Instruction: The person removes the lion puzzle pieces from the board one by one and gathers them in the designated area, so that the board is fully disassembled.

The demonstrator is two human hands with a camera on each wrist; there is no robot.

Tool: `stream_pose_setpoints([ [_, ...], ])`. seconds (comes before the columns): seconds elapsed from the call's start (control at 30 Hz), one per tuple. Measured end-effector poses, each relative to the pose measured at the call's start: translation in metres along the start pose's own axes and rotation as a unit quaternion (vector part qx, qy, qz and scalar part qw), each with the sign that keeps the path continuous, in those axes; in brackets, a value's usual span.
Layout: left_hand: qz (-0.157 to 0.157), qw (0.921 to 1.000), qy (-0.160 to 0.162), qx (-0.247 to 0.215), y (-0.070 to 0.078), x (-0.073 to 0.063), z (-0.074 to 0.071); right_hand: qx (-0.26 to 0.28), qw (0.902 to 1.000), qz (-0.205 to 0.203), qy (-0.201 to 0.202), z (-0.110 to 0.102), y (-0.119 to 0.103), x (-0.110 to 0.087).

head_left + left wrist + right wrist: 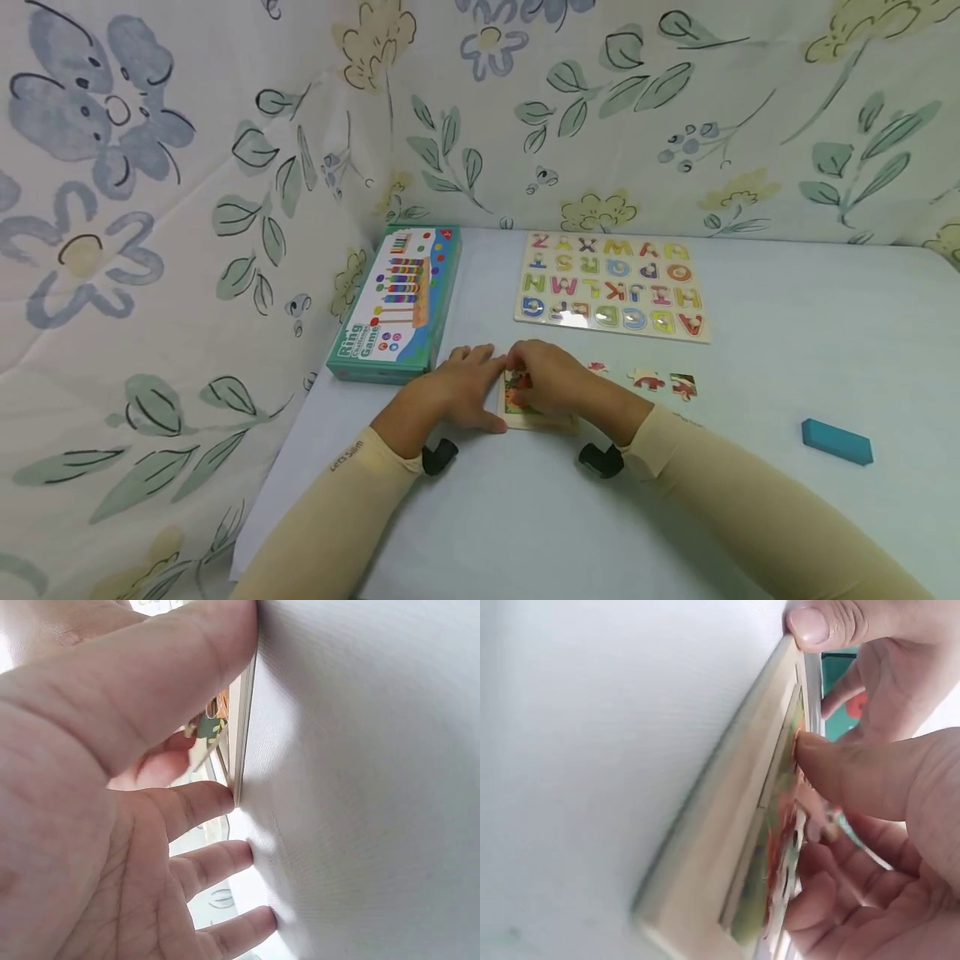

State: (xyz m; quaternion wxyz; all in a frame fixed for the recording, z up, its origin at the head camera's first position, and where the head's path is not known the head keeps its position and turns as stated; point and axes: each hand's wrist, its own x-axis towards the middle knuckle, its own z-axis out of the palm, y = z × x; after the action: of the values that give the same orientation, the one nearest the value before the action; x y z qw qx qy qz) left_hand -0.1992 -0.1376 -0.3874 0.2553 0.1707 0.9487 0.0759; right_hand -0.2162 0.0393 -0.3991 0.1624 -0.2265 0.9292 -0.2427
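A small wooden jigsaw board [540, 423] with a pale frame and a colourful picture lies on the table between both hands. My left hand [467, 390] is spread along its left side, with the thumb at the near corner and the index fingertip at the far one. Over the picture, my right hand [551, 379] pinches a jigsaw piece [210, 733], which shows tilted and green with orange in the left wrist view. In the right wrist view the right thumb [840, 769] reaches over the picture, and the fingers partly hide the piece.
Loose jigsaw pieces [648, 380] lie right of the board, partly behind the right forearm. A wooden alphabet puzzle [611, 330] lies at the back. The green ring game box [386, 367] stands at left, a teal block [837, 442] at right. Floral cloth [480, 108] hangs behind.
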Motion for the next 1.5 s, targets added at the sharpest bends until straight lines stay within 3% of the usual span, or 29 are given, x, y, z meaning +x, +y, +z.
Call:
stream_pose_setpoints([
  [0.3, -0.002, 0.9999, 0.002, 0.010, 0.002, 0.001, 0.001, 0.076, 0.9951, -0.044, 0.045, -0.001, 0.017, -0.003],
  [0.47, 0.002, 0.9999, 0.004, 0.012, 0.003, 0.002, 0.002, 0.108, 0.9922, -0.032, 0.053, -0.015, 0.022, -0.012],
  [0.73, 0.002, 1.0000, 0.007, 0.002, 0.005, 0.003, 0.002, 0.091, 0.9922, 0.024, 0.082, -0.048, 0.058, -0.044],
  [0.93, -0.007, 1.0000, 0.004, 0.002, 0.002, 0.001, 0.002, 0.079, 0.9944, 0.047, 0.053, -0.045, 0.081, -0.062],
  [1.1, -0.004, 1.0000, 0.003, -0.002, -0.001, 0.001, 0.002, 0.065, 0.9958, 0.056, 0.033, -0.033, 0.083, -0.068],
  [1.3, -0.002, 1.0000, 0.001, -0.003, -0.002, 0.001, 0.002, -0.008, 0.9968, 0.058, 0.054, -0.024, 0.076, -0.070],
  [1.5, -0.001, 1.0000, 0.000, -0.007, -0.003, 0.001, 0.001, -0.022, 0.9951, 0.074, 0.062, -0.019, 0.072, -0.071],
])
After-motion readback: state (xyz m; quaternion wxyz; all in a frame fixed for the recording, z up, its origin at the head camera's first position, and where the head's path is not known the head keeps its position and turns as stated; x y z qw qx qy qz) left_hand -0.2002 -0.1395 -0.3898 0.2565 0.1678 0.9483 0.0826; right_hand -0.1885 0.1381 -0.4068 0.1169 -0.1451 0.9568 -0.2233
